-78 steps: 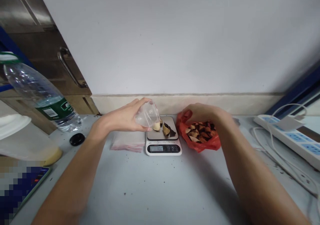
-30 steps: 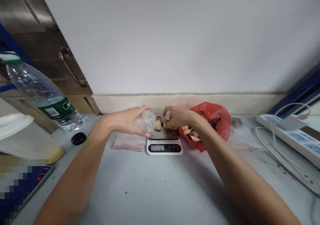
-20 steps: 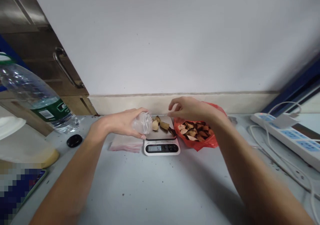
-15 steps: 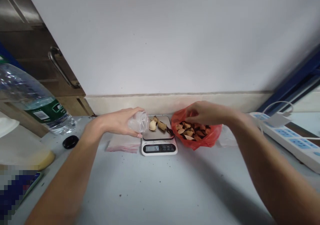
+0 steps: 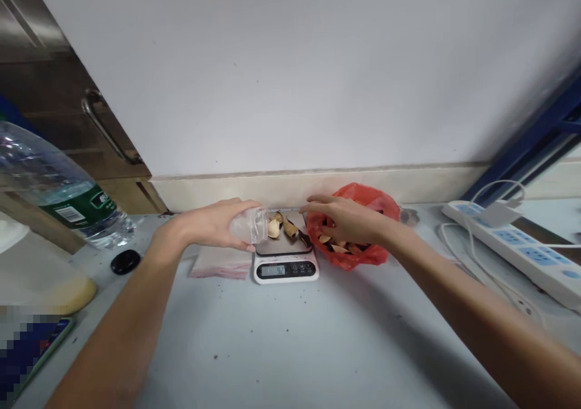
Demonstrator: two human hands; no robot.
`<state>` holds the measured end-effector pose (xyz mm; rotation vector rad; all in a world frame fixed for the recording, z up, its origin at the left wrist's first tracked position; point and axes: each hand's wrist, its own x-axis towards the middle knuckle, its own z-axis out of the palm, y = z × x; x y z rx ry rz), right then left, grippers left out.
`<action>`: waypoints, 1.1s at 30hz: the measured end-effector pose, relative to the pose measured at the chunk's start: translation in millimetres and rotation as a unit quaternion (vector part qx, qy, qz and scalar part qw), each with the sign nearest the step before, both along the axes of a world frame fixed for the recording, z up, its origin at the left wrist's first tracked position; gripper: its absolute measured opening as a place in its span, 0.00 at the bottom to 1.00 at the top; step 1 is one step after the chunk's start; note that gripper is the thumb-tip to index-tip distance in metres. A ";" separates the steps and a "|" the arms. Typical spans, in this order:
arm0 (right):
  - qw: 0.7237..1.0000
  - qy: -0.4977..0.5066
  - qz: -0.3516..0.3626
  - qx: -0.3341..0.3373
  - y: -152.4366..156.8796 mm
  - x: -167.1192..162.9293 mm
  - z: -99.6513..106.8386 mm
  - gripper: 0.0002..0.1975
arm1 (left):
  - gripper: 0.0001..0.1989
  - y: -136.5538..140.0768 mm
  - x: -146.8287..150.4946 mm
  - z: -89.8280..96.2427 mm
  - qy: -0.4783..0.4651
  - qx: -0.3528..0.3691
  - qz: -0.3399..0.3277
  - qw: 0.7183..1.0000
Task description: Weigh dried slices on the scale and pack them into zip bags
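My left hand is closed around a small clear plastic container, tipped on its side with its mouth toward the scale. A white digital scale reads about 92 and carries several curled dried peel pieces, brown outside and cream inside. Beside it, a red plastic bag stands open with more dried pieces in it. My right hand hovers over the bag's left side, fingers apart and reaching toward the scale plate. No piece is visible in its fingers.
A stack of clear bags with pink edges lies left of the scale. Further left are a black lid, a large water bottle and a phone. A power strip with white cables lies right. A wall rises behind.
My right hand has moved left from inside the red bag toward the scale plate, its fingers extending. My left hand and the container stay almost in place. The view has shifted slightly.
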<state>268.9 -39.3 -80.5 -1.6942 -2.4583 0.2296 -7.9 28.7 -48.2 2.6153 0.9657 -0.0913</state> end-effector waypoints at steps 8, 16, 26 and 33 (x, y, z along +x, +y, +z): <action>0.998 0.060 -0.007 0.000 7.7 30.8 -27.2 0.14 | 0.42 -0.3 -5.8 1.2 0.016 0.011 0.022 1.000; 0.991 0.121 -0.013 0.051 -8.6 44.1 -18.7 0.14 | 0.41 -0.4 -3.7 0.3 0.010 0.015 0.007 1.000; 0.982 0.103 0.092 0.132 -21.6 15.9 -4.4 0.13 | 0.37 -1.2 -1.2 -1.3 0.007 0.024 -0.016 1.000; 0.984 0.122 0.078 0.105 -19.4 9.1 -6.3 0.13 | 0.36 -2.5 0.9 -0.6 0.010 -0.001 -0.003 1.000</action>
